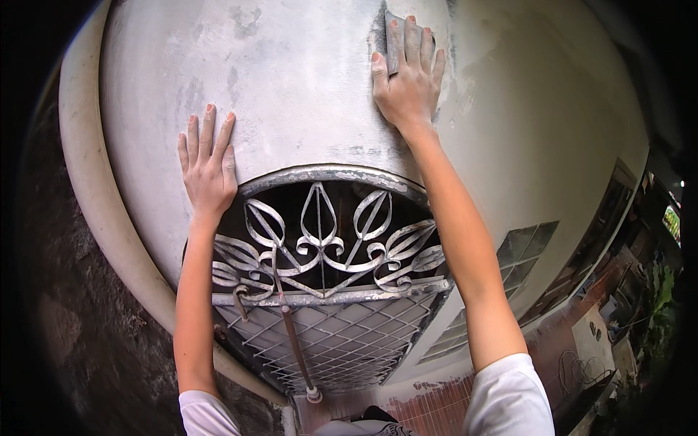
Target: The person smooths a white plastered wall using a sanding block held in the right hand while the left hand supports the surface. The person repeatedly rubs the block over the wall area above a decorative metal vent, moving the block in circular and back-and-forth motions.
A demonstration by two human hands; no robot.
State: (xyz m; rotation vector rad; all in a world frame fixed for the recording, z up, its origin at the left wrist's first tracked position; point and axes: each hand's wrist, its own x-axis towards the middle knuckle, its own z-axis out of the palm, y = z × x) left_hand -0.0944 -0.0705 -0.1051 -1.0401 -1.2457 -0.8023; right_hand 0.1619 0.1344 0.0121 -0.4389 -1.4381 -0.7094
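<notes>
My right hand (412, 94) is high on the white wall (305, 87), pressing a dark grey sheet of sandpaper (393, 57) flat against it. The fingers lie stretched over the sheet and are dusted pale at the tips. Dark grey marks show on the wall around the sandpaper. My left hand (208, 163) rests lower and to the left, palm to the same wall, fingers spread and holding nothing. Between my forearms is the arched metal gate (320, 294), its scrollwork painted white and worn, with diamond mesh below.
A pale pipe (87, 145) curves down the left side beside a rough dark wall (65, 305). A brown rod (294, 341) stands against the gate. Windows (525, 247) are set in the wall at right. Reddish tiles (429, 410), cables (582, 370) and plants (660, 305) lie below.
</notes>
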